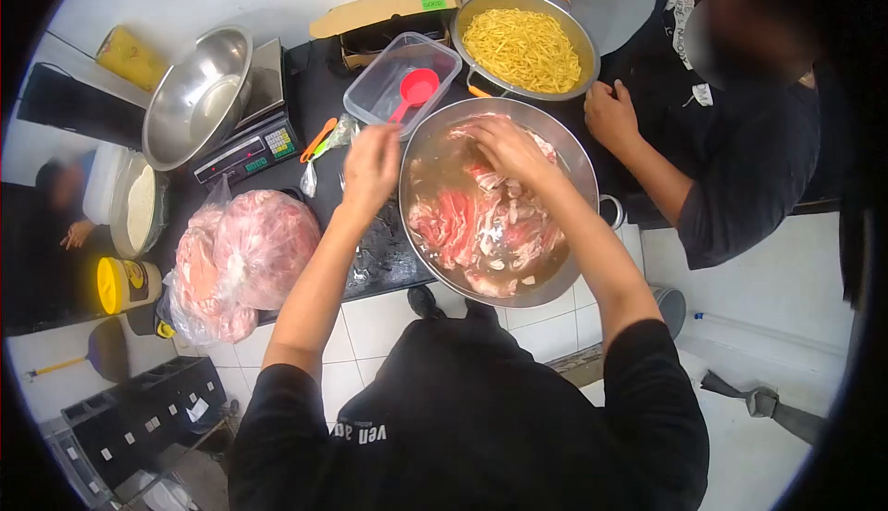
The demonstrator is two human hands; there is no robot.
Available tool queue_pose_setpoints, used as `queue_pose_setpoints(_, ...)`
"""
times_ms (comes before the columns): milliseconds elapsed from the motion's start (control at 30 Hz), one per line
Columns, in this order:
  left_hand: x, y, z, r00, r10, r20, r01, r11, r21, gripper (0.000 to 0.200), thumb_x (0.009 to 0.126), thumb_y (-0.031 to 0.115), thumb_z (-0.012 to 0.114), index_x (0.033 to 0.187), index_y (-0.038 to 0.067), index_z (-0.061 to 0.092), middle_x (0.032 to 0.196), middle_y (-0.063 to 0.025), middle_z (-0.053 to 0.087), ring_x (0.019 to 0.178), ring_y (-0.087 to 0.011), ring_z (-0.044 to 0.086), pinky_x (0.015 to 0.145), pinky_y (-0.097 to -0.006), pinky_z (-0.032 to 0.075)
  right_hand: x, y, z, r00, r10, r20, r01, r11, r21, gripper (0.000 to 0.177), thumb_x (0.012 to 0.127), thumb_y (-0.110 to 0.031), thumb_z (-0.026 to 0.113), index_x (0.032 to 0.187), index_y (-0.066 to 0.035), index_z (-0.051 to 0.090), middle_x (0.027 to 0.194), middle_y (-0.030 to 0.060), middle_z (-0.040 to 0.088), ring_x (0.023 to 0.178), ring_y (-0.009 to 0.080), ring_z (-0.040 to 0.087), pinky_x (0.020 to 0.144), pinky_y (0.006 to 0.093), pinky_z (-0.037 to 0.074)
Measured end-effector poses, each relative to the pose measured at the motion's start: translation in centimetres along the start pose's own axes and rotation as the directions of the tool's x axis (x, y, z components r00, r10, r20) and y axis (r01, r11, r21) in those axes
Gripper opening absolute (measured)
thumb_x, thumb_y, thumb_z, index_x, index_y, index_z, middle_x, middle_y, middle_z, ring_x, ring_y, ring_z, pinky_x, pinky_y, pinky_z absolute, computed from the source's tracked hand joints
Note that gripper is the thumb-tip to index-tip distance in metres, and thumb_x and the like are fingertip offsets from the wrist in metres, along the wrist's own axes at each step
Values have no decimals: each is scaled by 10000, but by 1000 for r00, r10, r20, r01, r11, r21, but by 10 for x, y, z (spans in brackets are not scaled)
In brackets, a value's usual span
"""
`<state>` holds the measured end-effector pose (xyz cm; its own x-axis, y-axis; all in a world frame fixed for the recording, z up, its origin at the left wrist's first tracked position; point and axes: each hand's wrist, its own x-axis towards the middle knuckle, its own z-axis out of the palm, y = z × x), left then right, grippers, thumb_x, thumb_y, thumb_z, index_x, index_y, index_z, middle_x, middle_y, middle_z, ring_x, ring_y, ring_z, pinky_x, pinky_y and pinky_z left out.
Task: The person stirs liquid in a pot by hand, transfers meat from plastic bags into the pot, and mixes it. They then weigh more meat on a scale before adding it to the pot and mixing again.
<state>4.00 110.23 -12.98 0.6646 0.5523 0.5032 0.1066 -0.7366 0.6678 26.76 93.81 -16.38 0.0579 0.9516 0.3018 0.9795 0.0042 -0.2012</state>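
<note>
A large metal pot [593, 155] of cloudy liquid holds pink and white slices of raw meat [462, 224]. My right hand [509, 146] reaches over the far side of the pot, its fingers down at the meat there; whether they grip a piece is hidden. Just outside the pot's left rim, my left hand [372, 167] hovers with its fingers bunched and smeared by motion. Beyond it lies a clear plastic container [368, 95] with a red measuring cup [419, 87] in it. Plastic bags of raw meat [264, 247] rest on the dark counter at the left.
A pan of yellow strips [523, 49] stands behind the pot. At the back left, a steel bowl [199, 104] sits by a digital scale [245, 155]. A person [740, 141] in black stands at the right, another person's hand [78, 233] shows far left. A yellow-lidded tub [113, 285] is nearby.
</note>
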Motion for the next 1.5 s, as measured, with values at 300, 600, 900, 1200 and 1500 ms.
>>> queue_pose_setpoints(300, 4, -16, 126, 810, -382, 445, 184, 887, 424, 587, 821, 165, 538, 1368, -12, 418, 1322, -237, 506, 1200, -385, 510, 1014, -444, 418, 49, 23, 33, 859, 151, 489, -127, 989, -81, 489, 888, -469, 544, 1276, -174, 580, 1242, 102, 583, 1159, 334, 525, 988, 489, 423)
queue_pose_setpoints(600, 5, 4, 143, 428, -630, 648, 261, 772, 579, 636, 821, 219, 560, 1428, 127, 394, 1440, -157, 436, 1297, -334, 456, 1055, -501, 371, -15, 40, 31, 846, 237, 478, -232, 970, -71, 440, 859, -223, 561, 1297, -267, 573, 1268, 134, 546, 1095, 355, 569, 958, 483, 453)
queue_pose_setpoints(900, -38, 69, 132, 519, -532, 669, 137, 825, 549, 634, 810, 241, 606, 1404, 115, 423, 1428, -121, 459, 1266, -286, 497, 1047, -560, 348, -81, 11, 19, 864, 175, 473, -156, 984, -80, 512, 820, -73, 551, 1326, -151, 530, 1375, 164, 458, 1261, 361, 461, 988, 416, 457)
queue_pose_setpoints(1200, -24, 46, 128, 658, -498, 565, 157, 825, 543, 316, 788, 149, 600, 1065, 6, 651, 1175, -213, 612, 1056, -348, 622, 907, -430, 495, -34, 7, -44, 588, 354, 727, -338, 924, -176, 349, 857, -131, 525, 1189, -74, 617, 1243, 196, 582, 1174, 331, 551, 943, 421, 481)
queue_pose_setpoints(1500, 31, 15, 161, 564, -505, 654, 245, 858, 451, 941, 711, 506, 708, 1490, 187, 286, 1529, -140, 304, 1360, -355, 366, 1115, -511, 295, 1, 82, 56, 926, 136, 353, -185, 976, 110, 343, 892, -213, 528, 1199, -84, 611, 1193, 181, 618, 1131, 353, 569, 950, 464, 459)
